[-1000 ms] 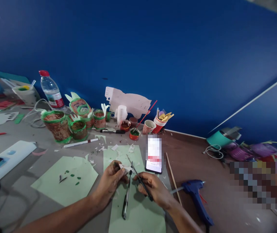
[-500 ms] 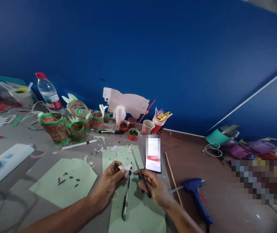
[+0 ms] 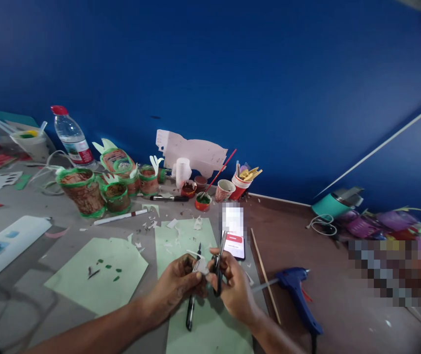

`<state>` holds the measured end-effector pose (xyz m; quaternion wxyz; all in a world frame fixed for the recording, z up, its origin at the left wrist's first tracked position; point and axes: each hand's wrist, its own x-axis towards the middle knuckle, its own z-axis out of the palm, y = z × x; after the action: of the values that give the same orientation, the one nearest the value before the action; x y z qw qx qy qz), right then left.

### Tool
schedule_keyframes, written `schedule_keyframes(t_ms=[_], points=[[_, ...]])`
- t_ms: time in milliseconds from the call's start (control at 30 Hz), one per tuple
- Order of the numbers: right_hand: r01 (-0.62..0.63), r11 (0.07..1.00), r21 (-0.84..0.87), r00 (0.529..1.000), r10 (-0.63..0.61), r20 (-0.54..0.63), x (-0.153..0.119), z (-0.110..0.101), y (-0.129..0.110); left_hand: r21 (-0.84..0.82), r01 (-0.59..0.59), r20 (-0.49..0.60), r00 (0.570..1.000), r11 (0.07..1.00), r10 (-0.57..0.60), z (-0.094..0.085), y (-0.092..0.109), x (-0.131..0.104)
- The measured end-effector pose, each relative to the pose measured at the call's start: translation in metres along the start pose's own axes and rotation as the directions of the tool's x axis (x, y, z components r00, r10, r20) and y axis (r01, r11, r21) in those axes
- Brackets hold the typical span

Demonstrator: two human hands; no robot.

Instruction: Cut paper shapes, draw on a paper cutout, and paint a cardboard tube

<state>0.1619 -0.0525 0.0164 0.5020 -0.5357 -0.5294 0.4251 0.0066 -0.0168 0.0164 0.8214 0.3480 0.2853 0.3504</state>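
My left hand (image 3: 176, 281) pinches a small piece of white paper (image 3: 200, 266) between thumb and fingers. In my right hand (image 3: 234, 287) is a pair of scissors (image 3: 217, 270), blades pointing up and away from me; its fingertips come close to the paper or touch it, I cannot tell which. Beneath both hands lies a light green sheet (image 3: 210, 329). On that sheet rests a black pen (image 3: 190, 313), partly hidden by my left hand. Small paper scraps (image 3: 172, 223) are scattered at the sheet's far end.
A lit phone (image 3: 234, 241) lies beyond my right hand. To the right are a wooden stick (image 3: 264, 270) and a blue glue gun (image 3: 299, 295). Painted pots (image 3: 83, 194), a water bottle (image 3: 73, 137) and paint cups (image 3: 202, 201) line the back. Another green sheet (image 3: 103, 295) lies left.
The white paper has been turned and brought lower, nearer my right hand. The scissors have swung from pointing up-left to nearly upright. Both hands are closer together.
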Motion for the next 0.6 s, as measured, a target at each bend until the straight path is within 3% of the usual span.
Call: schedule_keyframes(t_ms=[133, 233, 333, 467, 600], points=[[-0.065, 0.997, 0.051, 0.998, 0.066, -0.007, 0.005, -0.003, -0.006, 0.05, -0.042, 0.014, 0.999, 0.998, 0.042, -0.002, -0.002, 0.0], [-0.14, 0.983, 0.119, 0.989, 0.134, 0.058, 0.011, -0.007, -0.01, 0.106, -0.142, -0.034, 0.989, 0.984, 0.146, -0.005, 0.0, -0.001], [-0.219, 0.95, 0.221, 0.971, 0.191, 0.141, 0.014, -0.012, -0.011, 0.192, -0.206, 0.001, 0.978, 0.96, 0.21, -0.01, -0.002, -0.003], [-0.299, 0.906, 0.301, 0.944, 0.235, 0.232, 0.015, -0.016, -0.008, 0.357, -0.179, 0.116, 0.982, 0.917, 0.147, -0.017, -0.012, -0.007], [-0.336, 0.897, 0.286, 0.927, 0.262, 0.269, 0.015, -0.017, -0.008, 0.492, -0.189, 0.108, 0.982, 0.85, 0.155, -0.019, -0.016, -0.01]])
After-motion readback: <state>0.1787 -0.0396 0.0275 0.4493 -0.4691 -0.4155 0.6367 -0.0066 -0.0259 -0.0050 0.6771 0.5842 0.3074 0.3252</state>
